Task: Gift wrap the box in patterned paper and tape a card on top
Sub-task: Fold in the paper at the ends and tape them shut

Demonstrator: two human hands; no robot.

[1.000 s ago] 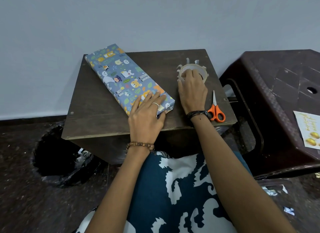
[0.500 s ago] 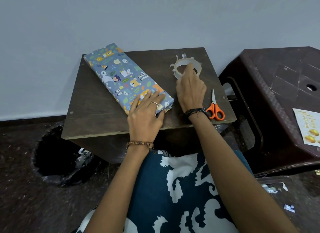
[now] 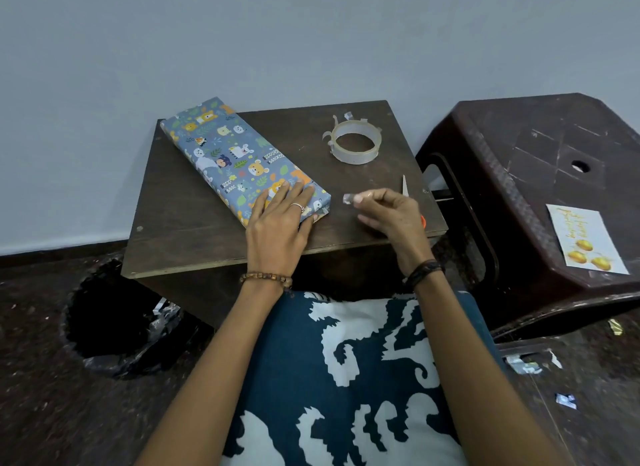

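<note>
Dark table (image 3: 194, 230) mid-frame, bare strip along near edge. Black-lined bin (image 3: 114, 323) lower left, contents unseen. Wrapped box (image 3: 239, 157) diagonal, far end overhanging. Card (image 3: 585, 240) on stool (image 3: 540, 146), right. Tape roll (image 3: 355, 146) upper right. Left hand (image 3: 280, 219) flat on box end, fingers straight. Right hand (image 3: 388, 212) pinching tape piece (image 3: 347, 198).

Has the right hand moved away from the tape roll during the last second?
Yes. The right hand left the tape roll and came back toward the table's near edge, now pinching a small tape piece beside the wrapped box.
</note>
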